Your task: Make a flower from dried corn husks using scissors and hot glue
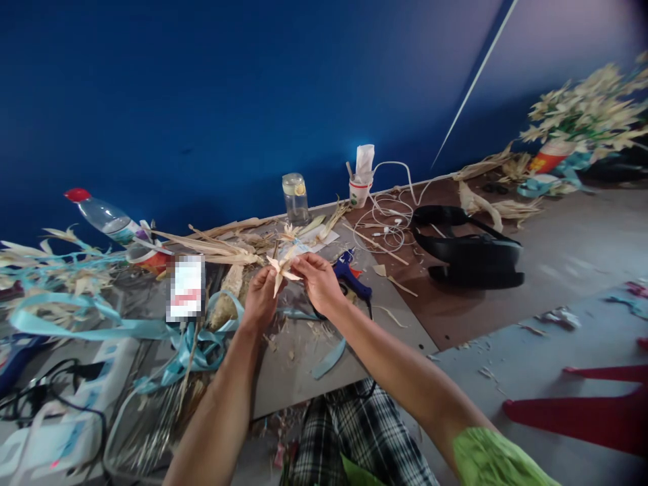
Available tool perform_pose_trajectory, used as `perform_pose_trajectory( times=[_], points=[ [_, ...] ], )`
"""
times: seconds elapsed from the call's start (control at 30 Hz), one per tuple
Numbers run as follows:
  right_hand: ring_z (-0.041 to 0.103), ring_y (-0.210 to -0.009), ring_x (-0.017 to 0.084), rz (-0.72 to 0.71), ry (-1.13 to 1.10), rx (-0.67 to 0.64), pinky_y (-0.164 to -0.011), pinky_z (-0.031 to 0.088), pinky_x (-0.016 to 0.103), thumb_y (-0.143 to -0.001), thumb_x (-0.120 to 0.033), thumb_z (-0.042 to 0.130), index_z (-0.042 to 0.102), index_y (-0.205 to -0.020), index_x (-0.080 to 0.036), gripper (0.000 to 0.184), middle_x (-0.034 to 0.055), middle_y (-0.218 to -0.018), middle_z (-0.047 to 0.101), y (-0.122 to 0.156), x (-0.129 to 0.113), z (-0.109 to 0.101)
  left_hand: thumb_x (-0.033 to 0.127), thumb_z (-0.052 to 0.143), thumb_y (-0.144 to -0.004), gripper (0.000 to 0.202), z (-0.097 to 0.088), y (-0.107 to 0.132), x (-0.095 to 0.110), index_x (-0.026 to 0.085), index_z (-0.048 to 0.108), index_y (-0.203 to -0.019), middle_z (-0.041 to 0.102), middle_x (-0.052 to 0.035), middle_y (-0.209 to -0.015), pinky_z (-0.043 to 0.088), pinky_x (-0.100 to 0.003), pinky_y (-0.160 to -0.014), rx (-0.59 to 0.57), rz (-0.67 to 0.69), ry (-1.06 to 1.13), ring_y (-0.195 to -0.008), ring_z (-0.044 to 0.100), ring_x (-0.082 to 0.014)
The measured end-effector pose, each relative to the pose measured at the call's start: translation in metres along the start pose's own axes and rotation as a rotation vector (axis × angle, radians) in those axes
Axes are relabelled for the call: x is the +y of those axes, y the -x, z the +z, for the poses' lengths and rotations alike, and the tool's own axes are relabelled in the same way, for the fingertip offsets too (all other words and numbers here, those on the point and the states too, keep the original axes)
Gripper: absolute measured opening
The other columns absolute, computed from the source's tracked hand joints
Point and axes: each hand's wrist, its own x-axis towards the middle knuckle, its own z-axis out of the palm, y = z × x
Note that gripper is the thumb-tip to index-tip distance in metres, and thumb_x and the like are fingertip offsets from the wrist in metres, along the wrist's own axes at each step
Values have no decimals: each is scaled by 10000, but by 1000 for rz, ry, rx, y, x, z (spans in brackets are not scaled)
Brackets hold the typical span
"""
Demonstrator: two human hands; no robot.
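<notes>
Over the grey board, my two hands hold a pale flower (282, 271) made of dried husk. My left hand (262, 295) is closed below and left of its petals, probably on the stem, which the fingers hide. With thumb and fingers, my right hand (318, 278) pinches a petal on the flower's right side. A blue glue gun (350, 275) lies just beyond my right wrist. Dried corn husks (223, 247) are piled behind my left hand. Light blue ribbon (96, 324) trails over the table to the left.
A glass jar (295, 199) and a paper cup (360, 192) stand by the blue wall, with white earphone cords nearby. To the right is a black headset-like object (468, 250). A plastic bottle (109, 217) leans at left. A power strip (96, 385) lies front left. Husk flowers (582, 111) fill a cup far right.
</notes>
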Motion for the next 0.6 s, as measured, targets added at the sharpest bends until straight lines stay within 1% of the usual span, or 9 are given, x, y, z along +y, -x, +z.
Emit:
perform_pose_trajectory(
  times=[0.07, 0.17, 0.23, 0.37, 0.47, 0.6],
  points=[
    [472, -571, 89, -14, -21, -15, -613, 391, 246, -592, -369, 788, 628, -587, -179, 249, -34, -588, 563, 2, 1, 0, 463, 706, -717, 307, -1, 0, -1, 168, 624, -733, 573, 7, -658, 427, -227, -632, 4, -2, -4, -626, 512, -100],
    [520, -634, 105, -34, -47, -42, -666, 424, 266, -589, -365, 798, 652, -604, -187, 231, -17, -685, 615, 4, 2, 2, 381, 732, -710, 232, 0, -1, -3, 171, 659, -778, 614, 1, -701, 438, -213, -642, 1, 3, 39, -644, 537, -95],
    [542, -652, 116, -31, -63, -55, -692, 434, 279, -599, -363, 797, 669, -619, -192, 215, -11, -689, 637, 4, 3, 2, 344, 743, -702, 212, 1, -1, -3, 176, 680, -815, 641, -5, -734, 444, -207, -644, 5, 0, 68, -655, 555, -95],
    [561, -636, 129, -9, -57, -60, -714, 439, 294, -593, -370, 806, 689, -623, -191, 216, -7, -634, 649, 3, 5, 1, 400, 727, -713, 268, 3, -1, -1, 172, 702, -851, 684, -28, -810, 472, -223, -695, 33, -2, 77, -708, 599, -113],
    [556, -601, 128, 5, -48, -42, -702, 440, 292, -586, -377, 809, 681, -604, -194, 224, -15, -593, 644, 2, 5, 0, 441, 719, -708, 304, 5, 0, 2, 166, 701, -836, 687, -26, -786, 479, -235, -702, 55, 6, 67, -704, 603, -121],
    [548, -557, 120, 6, -67, -31, -679, 441, 282, -582, -364, 814, 680, -586, -199, 212, -26, -556, 636, 2, 6, -2, 438, 719, -704, 308, 8, 2, 4, 156, 693, -826, 686, -35, -781, 479, -249, -696, 73, 15, 9, -713, 606, -139]
  ],
)
